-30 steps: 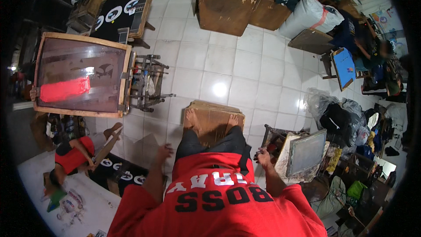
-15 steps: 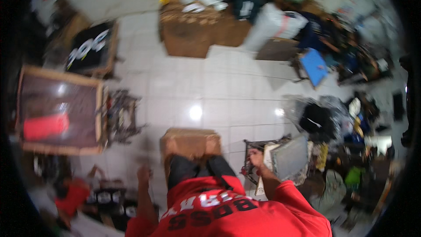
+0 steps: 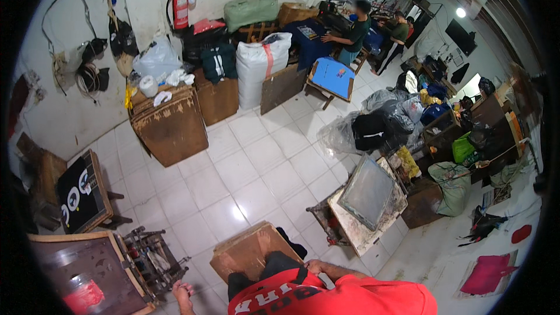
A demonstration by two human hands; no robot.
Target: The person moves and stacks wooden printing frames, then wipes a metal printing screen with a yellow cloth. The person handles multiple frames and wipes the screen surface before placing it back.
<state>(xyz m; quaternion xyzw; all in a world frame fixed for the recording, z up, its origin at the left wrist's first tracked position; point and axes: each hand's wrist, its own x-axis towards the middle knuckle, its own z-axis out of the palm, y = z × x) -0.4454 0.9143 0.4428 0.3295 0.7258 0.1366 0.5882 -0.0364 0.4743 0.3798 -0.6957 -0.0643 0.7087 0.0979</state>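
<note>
Low at the left, my left hand [image 3: 183, 289] hangs in the air with its fingers loosely apart and nothing visible in them. It is nearest to a wood-framed printing screen [image 3: 114, 236], which has a patch of red ink [image 3: 84, 297] on its mesh, and to a dark metal stand [image 3: 153, 256]. My right hand [image 3: 314, 266] is bent in at my waist, beside my dark trousers; its fingers are partly hidden. A small grey flat object [image 3: 325, 280] lies by that wrist. My bare feet are on a brown wooden box [image 3: 245, 256], with black cloth [image 3: 291, 244] beside it.
A worn table [image 3: 344, 217] bearing a grey framed screen [image 3: 367, 192] stands to the right. A board with black printed cloth [image 3: 81, 192] is at left. Ahead are brown boxes [image 3: 169, 128], a white sack [image 3: 262, 61] and a blue-topped stand [image 3: 331, 77]. People work at the far back.
The view has swung up and to the right, now taking in the walls and co-workers. My right hand has come from beside the worn table to my waist; my left hand stays low at the left.
</note>
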